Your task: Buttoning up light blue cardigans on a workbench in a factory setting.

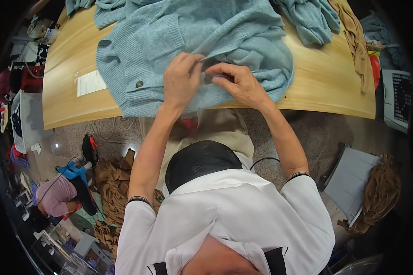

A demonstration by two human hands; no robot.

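A light blue knitted cardigan [147, 55] lies spread on the table in front of me, with a ribbed edge, a patch pocket [163, 35] and a dark button [139, 84] near its lower left. My left hand [182, 81] pinches a fold of the cardigan between thumb and fingers. Close beside it, to the right, my right hand [241, 84] has thumb and forefinger curled towards each other over the fabric. Something small and dark shows at their tips, too small to name.
The wooden table [330, 87] bears more blue knitwear [309, 20] at the back and a brown garment [355, 41] at the right. A white paper [91, 84] lies left. On the floor are brown garments [112, 183] and a grey crate [353, 178]. A person in pink [57, 196] sits lower left.
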